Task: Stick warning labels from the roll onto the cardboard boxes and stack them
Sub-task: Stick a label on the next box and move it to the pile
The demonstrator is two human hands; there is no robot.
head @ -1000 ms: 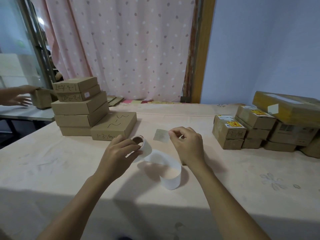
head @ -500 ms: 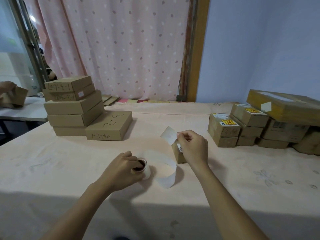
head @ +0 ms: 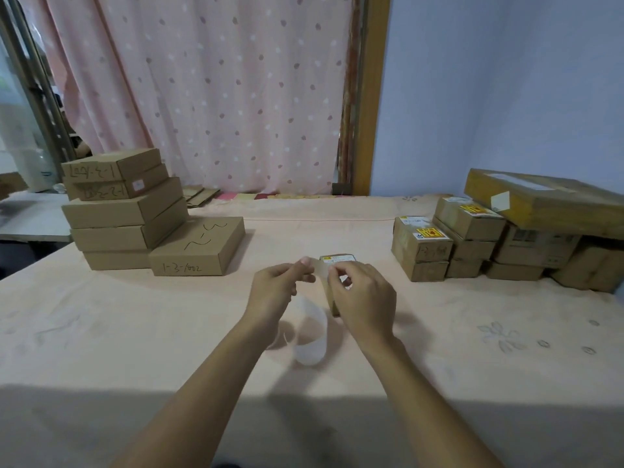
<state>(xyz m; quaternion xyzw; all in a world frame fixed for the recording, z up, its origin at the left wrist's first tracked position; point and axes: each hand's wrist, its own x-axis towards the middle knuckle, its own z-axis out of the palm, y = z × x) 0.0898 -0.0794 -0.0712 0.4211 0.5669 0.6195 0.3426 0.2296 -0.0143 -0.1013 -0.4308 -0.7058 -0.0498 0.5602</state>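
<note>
step: peeling a label | grip: your left hand point(head: 277, 292) and right hand point(head: 363, 298) both have thumb and fingertips clamped on the end of the white paper label strip point(head: 320, 270), and the rest loops down to the table | target: small brown cardboard box point(head: 339, 257) sits just behind your right hand | tip: peel slowly from one corner, don't let the sticky side fold over, then lay it flat

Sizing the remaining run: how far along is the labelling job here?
Done: two boxes in the right stack show yellow warning labels on top. In hand: the left hand and right hand both pinch the label strip by a small box. Left: the left stack and the flat box beside it show no yellow labels, so they look untreated.
</note>
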